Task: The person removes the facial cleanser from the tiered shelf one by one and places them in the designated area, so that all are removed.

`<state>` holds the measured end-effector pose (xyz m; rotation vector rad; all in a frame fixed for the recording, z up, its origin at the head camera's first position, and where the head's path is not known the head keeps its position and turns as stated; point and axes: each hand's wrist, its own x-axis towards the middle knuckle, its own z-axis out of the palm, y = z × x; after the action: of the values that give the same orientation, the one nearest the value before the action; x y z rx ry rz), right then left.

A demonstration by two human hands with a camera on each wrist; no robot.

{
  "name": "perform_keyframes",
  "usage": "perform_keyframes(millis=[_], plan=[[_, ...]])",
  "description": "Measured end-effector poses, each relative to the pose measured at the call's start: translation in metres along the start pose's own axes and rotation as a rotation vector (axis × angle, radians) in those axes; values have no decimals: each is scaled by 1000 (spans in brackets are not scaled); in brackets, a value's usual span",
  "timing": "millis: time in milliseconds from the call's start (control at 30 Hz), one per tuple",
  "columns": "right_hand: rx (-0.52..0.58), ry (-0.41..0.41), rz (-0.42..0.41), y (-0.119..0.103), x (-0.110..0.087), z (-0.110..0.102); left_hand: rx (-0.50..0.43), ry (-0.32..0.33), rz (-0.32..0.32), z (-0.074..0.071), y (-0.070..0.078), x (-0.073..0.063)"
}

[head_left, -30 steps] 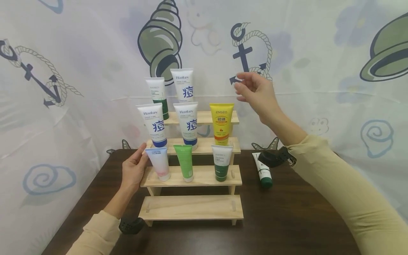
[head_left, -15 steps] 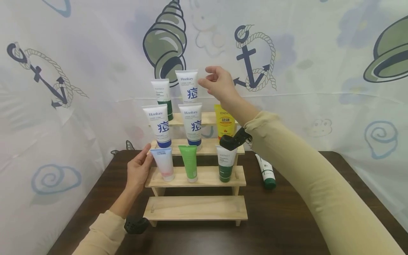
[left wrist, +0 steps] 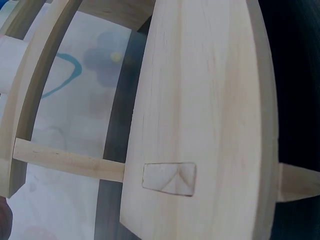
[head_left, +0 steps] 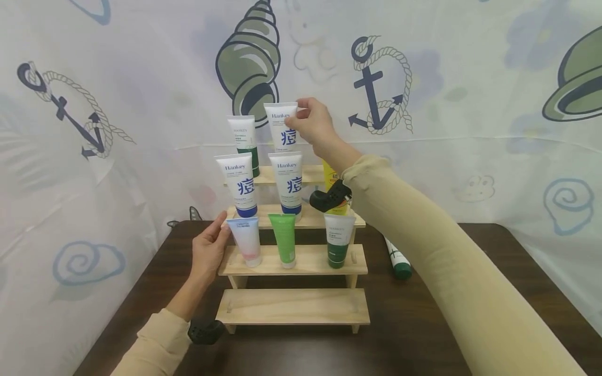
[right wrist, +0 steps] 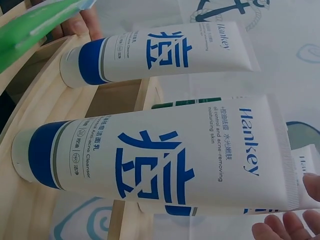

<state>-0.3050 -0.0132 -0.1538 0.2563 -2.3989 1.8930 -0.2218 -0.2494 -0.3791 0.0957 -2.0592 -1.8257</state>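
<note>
A stepped wooden display stand (head_left: 293,307) bears several squeeze tubes. At its top, my right hand (head_left: 314,124) pinches the upper right edge of a white-and-blue Hankey cleanser tube (head_left: 279,130), thumb in front and fingers behind. The right wrist view shows that thumb (right wrist: 313,186) and the curled fingers (right wrist: 282,227) at the tube's crimped end. My left hand (head_left: 209,248) holds the left end of the second shelf from the top; its fingers (right wrist: 77,24) show at the shelf edge in the right wrist view. Two more Hankey tubes (head_left: 238,183) stand on that shelf.
A white-and-green tube (head_left: 243,141) stands at the top left. The yellow tube (head_left: 332,180) is partly behind my right wrist. Lower down are a pink-blue tube (head_left: 246,240), a green tube (head_left: 284,237) and another white-green tube (head_left: 338,240). One more tube (head_left: 400,261) lies on the table.
My right hand has moved left from the space right of the stand to the top Hankey tube and taken hold of its edge. My left hand keeps its place on the stand.
</note>
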Motion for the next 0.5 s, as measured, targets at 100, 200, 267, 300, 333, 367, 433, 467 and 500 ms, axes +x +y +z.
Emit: perform_keyframes(millis=[100, 200, 267, 300, 333, 367, 433, 467, 500], plan=[[4, -6, -8, 1, 3, 2, -2, 0, -1, 1, 0, 0], [-11, -13, -8, 2, 5, 5, 10, -2, -2, 1, 0, 0], [-27, -14, -8, 3, 6, 6, 20, -2, -1, 0, 0, 0], [-32, -14, -10, 3, 6, 6, 22, -2, -2, 0, 0, 0], [-40, -14, -11, 3, 6, 7, 23, -3, -3, 0, 1, -1], [-49, -14, -13, 4, 7, 7, 23, -5, -6, 0, 1, -1], [-63, -12, -21, 4, 7, 7, 23, -8, -12, 0, 1, -1], [-67, -11, -25, 4, 7, 7, 25, -10, -14, 0, 1, 0], [-72, -9, -28, 4, 8, 7, 25, -11, -17, 0, 2, 0]])
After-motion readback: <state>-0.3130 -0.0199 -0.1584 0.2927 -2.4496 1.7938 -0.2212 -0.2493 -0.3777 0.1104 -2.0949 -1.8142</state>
